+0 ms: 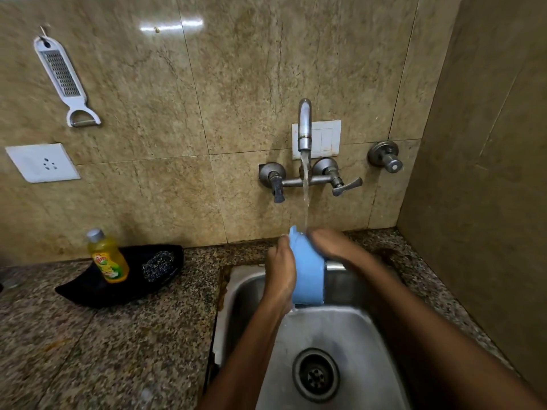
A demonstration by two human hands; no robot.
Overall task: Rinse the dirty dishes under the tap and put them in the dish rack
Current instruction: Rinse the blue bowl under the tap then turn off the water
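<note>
Rinsing is under way: left hand [279, 270] holds the blue dish [307, 273] under the tap [305, 128], right hand [328, 242] rubbing it; next needs carrying it to an unseen rack

A light blue plastic dish [307, 272] is held on edge above the far end of the steel sink [349, 329], at about twelve o'clock from the drain. Its rim stands nearly upright, with a small lip or handle poking up at the top. The tap's [304, 125] stream of water [305, 202] falls straight onto its upper edge. The left hand [281, 270] grips its nine o'clock side; the right hand [334, 244], motion-blurred, lies over its three o'clock side. Its exact form is partly hidden.
</note>
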